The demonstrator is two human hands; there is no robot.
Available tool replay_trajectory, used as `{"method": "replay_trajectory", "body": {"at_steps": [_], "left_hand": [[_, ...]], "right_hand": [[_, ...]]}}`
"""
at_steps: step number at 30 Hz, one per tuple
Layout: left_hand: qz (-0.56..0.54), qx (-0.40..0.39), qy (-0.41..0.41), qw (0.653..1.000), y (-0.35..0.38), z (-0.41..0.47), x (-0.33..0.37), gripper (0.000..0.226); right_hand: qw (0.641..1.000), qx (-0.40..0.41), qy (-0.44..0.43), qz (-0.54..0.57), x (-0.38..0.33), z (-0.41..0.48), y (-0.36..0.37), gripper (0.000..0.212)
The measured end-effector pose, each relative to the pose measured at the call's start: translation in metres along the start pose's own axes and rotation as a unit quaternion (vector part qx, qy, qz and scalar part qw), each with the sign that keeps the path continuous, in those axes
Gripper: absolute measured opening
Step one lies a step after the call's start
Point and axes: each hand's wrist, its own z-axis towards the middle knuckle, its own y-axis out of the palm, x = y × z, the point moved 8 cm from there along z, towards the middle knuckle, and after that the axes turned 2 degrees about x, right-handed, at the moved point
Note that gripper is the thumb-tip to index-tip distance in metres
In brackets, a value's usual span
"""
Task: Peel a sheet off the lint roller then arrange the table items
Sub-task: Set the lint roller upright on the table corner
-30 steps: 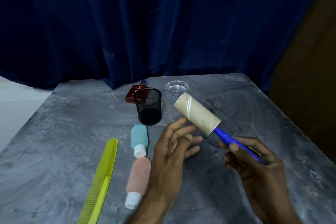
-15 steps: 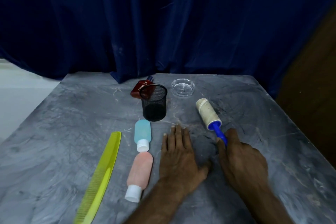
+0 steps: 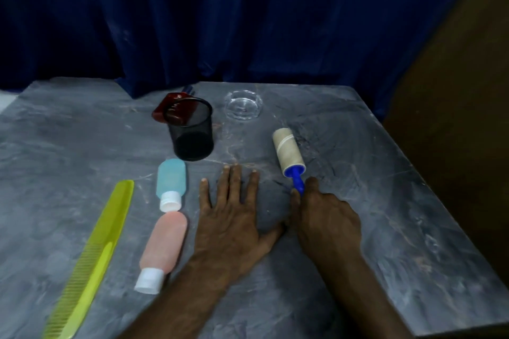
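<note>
Grey marbled table [image 3: 82, 151] is carrying every item. The left hand [image 3: 234, 217] is lying flat on it, palm down, fingers spread and gripping nothing, probably steadying the body. The right hand [image 3: 325, 217] is covering the blue handle of the lint roller [image 3: 289, 153]; whether its fingers are clamped on that handle or merely resting on it cannot be told. The roll is lying on the table just beyond the right hand's fingertips, pointing away. Beside the left hand's outer edge, a blue bottle [image 3: 171, 181] and pink bottle [image 3: 164, 242] are lying end to end; a yellow comb [image 3: 93, 256] is lying farther out. Beyond the left fingertips, a mesh cup [image 3: 191, 132] is standing upright.
</note>
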Motion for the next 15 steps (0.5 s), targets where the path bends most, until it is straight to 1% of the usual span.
{"method": "replay_trajectory", "body": {"at_steps": [3,7,9,13,15], "left_hand": [[-0.012,0.002,0.005,1.000,0.001,0.002,0.001,0.111],[-0.021,-0.005,0.007,1.000,0.002,0.002,0.001,0.110],[-0.017,-0.005,0.008,1.000,0.002,0.002,0.000,0.110],[-0.023,-0.009,0.011,1.000,0.002,0.001,-0.001,0.110],[-0.023,-0.010,0.012,1.000,0.002,0.002,0.000,0.109]], "right_hand": [[1.000,0.006,0.017,-0.013,0.017,0.003,-0.002,0.046],[0.999,0.012,0.049,-0.005,0.048,0.010,-0.006,0.038],[0.997,0.004,0.074,0.006,0.064,0.012,-0.008,0.036],[0.993,-0.017,0.114,0.004,0.101,0.015,-0.013,0.040],[0.992,0.002,0.123,0.001,0.120,0.014,-0.018,0.039]]}}
